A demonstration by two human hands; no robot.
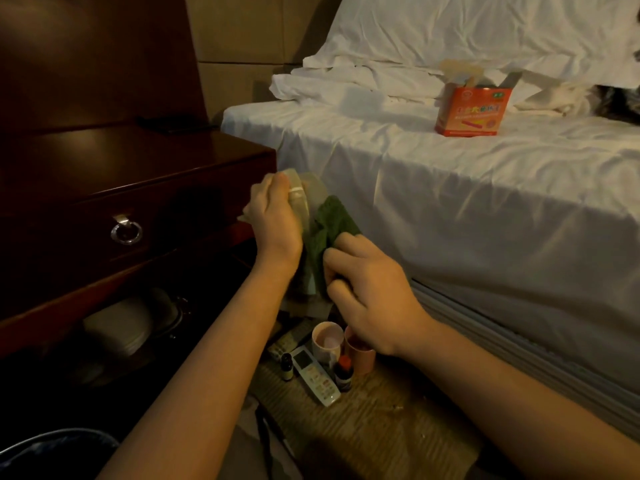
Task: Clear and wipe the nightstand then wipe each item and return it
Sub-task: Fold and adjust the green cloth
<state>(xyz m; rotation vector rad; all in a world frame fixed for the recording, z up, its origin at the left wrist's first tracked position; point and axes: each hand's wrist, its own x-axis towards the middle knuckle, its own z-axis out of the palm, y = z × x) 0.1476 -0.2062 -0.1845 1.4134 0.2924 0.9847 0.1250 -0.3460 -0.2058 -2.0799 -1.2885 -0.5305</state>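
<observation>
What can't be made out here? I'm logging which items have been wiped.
Head view:
- Pale translucent item: left hand and green cloth cover it; identity unclear.
- Pink cup: right hand hides its top.
- Orange box print: too blurred.

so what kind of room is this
Most likely a bedroom, perhaps in a hotel: a bed with white sheets and a pillow stands right beside a dark wooden nightstand with a ring-pull drawer.

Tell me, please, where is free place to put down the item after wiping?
The nightstand top is bare from its front edge back to a dark flat object. The bed sheet left of the orange box is free. The floor by the cups and remote is crowded.
</observation>
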